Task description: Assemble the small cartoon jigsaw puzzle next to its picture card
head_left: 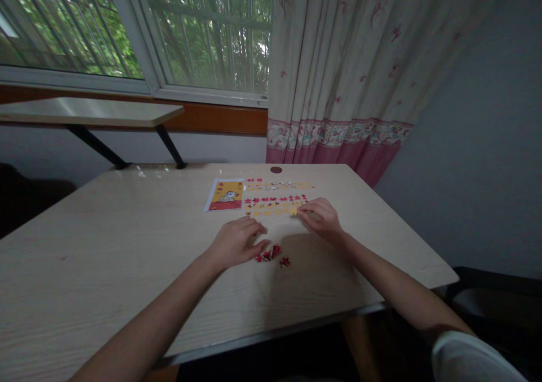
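Observation:
My left hand (239,242) rests at the table's middle, thumb and fingers apart, holding nothing visible. Just beside its thumb lies a small pile of red puzzle pieces (266,255), and one red and dark piece (285,262) sits slightly apart. My right hand (318,215) is at the right end of the lowest row of yellow puzzle pieces (271,212); its fingertips pinch a small yellow piece at that end. Above are a row of red pieces (271,199) and further yellow and whitish pieces (277,186). Left of the rows lies a picture card (226,195) with a white animal on yellow and red.
The pale wooden table (127,257) carries a dark round disc (276,169) near its back edge. A raised shelf (93,111) on black legs stands at the back left. Behind are a window (212,37) and a curtain (334,60). A dark chair (495,291) is at right.

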The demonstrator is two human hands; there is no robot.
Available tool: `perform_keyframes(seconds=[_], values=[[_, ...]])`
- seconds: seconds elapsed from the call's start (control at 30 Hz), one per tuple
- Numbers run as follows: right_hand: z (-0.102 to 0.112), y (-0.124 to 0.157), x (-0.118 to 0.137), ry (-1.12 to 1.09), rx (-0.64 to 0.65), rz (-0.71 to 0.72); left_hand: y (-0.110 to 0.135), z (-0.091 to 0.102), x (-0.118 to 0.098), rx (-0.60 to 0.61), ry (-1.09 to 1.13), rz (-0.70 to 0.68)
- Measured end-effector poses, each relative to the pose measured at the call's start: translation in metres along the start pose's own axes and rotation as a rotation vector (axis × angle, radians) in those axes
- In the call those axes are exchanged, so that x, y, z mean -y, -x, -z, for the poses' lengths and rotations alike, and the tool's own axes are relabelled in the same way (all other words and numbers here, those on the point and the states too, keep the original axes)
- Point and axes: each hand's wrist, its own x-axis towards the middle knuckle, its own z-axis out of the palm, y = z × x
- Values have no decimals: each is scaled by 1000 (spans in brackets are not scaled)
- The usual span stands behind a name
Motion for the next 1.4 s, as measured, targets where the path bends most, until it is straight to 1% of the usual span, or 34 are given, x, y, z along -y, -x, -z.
perform_keyframes(seconds=[0.07, 0.17, 0.27, 0.37, 0.47, 0.53, 0.57, 0.63, 0.67, 0.77, 0.8, 0.83, 0.87, 0.93, 1.03, 1.17, 1.4], values=[[4, 0, -9, 23, -16, -13, 0, -1, 3, 39, -1, -12], [6, 0, -16, 43, -41, -1, 0, -2, 3, 76, 4, -32], [4, 2, -17, 50, -57, 29, -1, -1, 1, 99, 6, -37], [3, 3, -15, 49, -42, 28, -2, 1, 1, 111, 2, -36], [5, 2, -14, 39, -16, -12, -2, 0, 1, 121, -2, -39], [5, -1, -22, 15, 19, -75, -1, -1, 2, 115, -6, -41], [5, -3, -29, -3, 48, -120, -1, -1, 2, 113, -11, -43], [3, -7, -53, -42, 125, -246, 0, -2, 3, 116, -23, -48], [2, -9, -69, -47, 146, -327, 0, -3, 3, 121, -28, -51], [-3, -14, -121, -3, 135, -586, 0, -3, 3, 133, -29, -51], [-4, -14, -138, 4, 157, -670, 0, -3, 3, 134, -27, -48], [-6, -15, -152, 8, 190, -712, 0, -3, 3, 133, -26, -45], [-7, -15, -164, 10, 205, -724, 0, -3, 4, 131, -26, -43], [-11, -15, -182, 14, 224, -741, 0, -3, 4, 130, -26, -39], [-18, -14, -195, 19, 247, -754, 0, -3, 4, 128, -30, -33], [-25, -11, -202, 26, 292, -771, 0, -2, 3, 132, -27, -34], [-26, -11, -206, 22, 338, -782, 0, -2, 4, 138, -20, -39]])
